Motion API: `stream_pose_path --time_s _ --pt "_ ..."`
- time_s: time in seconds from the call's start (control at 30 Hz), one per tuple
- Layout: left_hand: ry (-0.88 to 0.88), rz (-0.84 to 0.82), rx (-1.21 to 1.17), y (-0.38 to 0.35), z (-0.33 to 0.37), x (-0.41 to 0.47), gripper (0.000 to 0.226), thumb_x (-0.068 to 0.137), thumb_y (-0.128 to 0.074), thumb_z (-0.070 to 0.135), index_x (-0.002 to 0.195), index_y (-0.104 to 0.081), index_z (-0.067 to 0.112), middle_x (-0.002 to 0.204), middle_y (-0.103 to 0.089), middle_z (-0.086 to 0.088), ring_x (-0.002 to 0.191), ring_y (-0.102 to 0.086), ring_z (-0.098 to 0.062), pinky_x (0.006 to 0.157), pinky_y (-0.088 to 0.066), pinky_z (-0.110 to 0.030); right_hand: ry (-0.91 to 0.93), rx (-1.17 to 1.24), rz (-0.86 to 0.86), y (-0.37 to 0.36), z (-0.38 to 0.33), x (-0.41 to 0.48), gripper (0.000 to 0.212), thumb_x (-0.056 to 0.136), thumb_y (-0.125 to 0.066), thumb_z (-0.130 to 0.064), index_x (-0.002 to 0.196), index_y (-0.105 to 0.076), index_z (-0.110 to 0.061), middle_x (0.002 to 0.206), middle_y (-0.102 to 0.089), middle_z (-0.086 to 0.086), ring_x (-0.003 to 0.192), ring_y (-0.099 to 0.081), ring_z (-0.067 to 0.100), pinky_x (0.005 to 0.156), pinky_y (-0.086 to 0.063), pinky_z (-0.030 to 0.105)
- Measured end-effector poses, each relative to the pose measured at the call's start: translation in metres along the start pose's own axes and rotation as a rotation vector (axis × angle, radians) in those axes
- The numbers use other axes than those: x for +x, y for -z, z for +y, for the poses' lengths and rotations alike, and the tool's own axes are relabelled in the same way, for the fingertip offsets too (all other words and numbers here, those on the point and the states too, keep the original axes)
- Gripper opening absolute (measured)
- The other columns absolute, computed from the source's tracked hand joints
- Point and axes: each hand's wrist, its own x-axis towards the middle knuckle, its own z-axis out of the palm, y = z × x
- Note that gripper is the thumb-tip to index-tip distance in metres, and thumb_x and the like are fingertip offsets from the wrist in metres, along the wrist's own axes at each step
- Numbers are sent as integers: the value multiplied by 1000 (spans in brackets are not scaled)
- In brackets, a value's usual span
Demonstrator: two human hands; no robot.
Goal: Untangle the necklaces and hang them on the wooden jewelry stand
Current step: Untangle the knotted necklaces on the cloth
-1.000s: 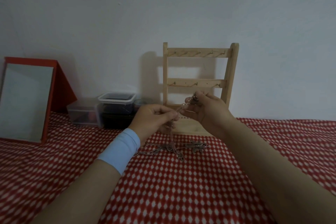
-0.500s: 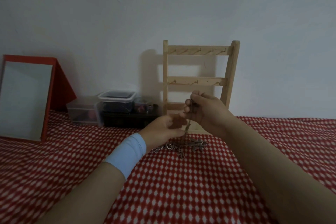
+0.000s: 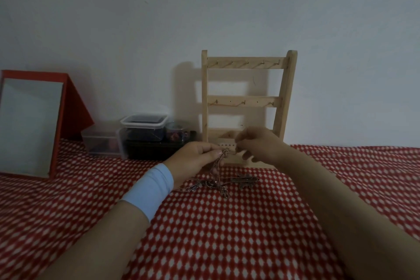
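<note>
A tangle of thin metal necklaces (image 3: 218,183) lies on the red-and-white patterned cloth, with one strand rising to my fingers. My left hand (image 3: 195,161), with a pale blue wristband, pinches that chain near its top. My right hand (image 3: 259,143) is close beside it, fingers curled and pinched at the same strand. Right behind both hands stands the wooden jewelry stand (image 3: 247,102), upright against the wall, with two rows of small hooks that carry nothing. My hands hide part of its base.
A red-framed mirror (image 3: 29,125) leans at the far left. Clear plastic containers (image 3: 143,129) and a small jar (image 3: 177,133) sit on a dark box left of the stand. The white wall is close behind.
Both hands have dropped lower, from in front of the stand's lower rail to near its base. My left hand has shifted right, so the two hands now work close together on the chain.
</note>
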Motion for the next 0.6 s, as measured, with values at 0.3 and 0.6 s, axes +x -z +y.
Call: stream_pose_path --time_s 0.3,0.6 --pt "0 13 137 9 2 -1 30 98 -54 23 75 -74 26 74 -70 4 68 -63 -10 75 -50 -25 125 -30 -121 -6 -9 -7 25 88 -74 -41 92 -81 -17 86 -79 -7 72 -72 6 68 -58 21" --pt "-51 79 251 8 6 0 9 84 -74 23 91 -70 20 76 -68 4 63 -61 -9 63 -52 -22 0 186 -167 -6 -3 -7 19 96 -68 -28 97 -78 -11 92 -79 1 77 -70 16 76 -60 31"
